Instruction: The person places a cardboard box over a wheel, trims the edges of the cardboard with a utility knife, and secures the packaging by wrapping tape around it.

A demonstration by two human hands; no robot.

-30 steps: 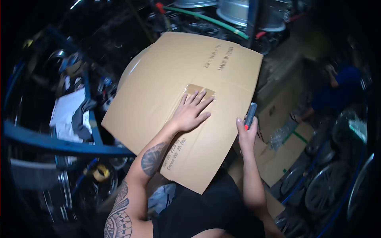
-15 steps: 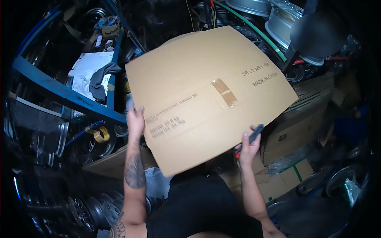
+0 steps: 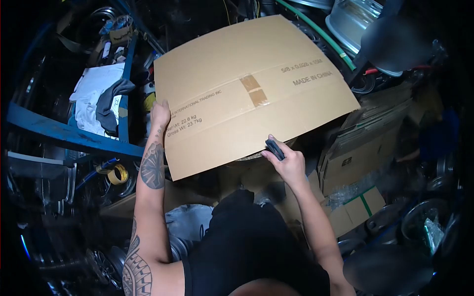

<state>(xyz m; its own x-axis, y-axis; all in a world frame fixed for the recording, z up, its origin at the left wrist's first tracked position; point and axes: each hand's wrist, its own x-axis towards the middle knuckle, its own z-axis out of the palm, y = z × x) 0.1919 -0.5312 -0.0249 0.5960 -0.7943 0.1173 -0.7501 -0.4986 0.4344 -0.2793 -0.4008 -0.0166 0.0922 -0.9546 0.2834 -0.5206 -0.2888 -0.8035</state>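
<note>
**Printed cardboard sheet held at its left edge, box cutter in the right hand**

Watching from my remote station, I have the cardboard sheet lying slantwise in front of the wearer's black-clothed body. My wearer's left hand grips the sheet's left edge. The right hand is clenched around a dark box cutter at the sheet's near edge; whether its blade is out, I can't tell.

Left of the sheet, a blue metal rail crowds the left forearm, and beyond it lies a white cloth with a dark grey cloth on top. A yellow tape roll sits below the rail. Past the sheet's far right edge run a green hose and a silver wheel rim. Flattened cartons stand stacked right of the sheet. The sheet blocks my view of most of what's beneath it.
</note>
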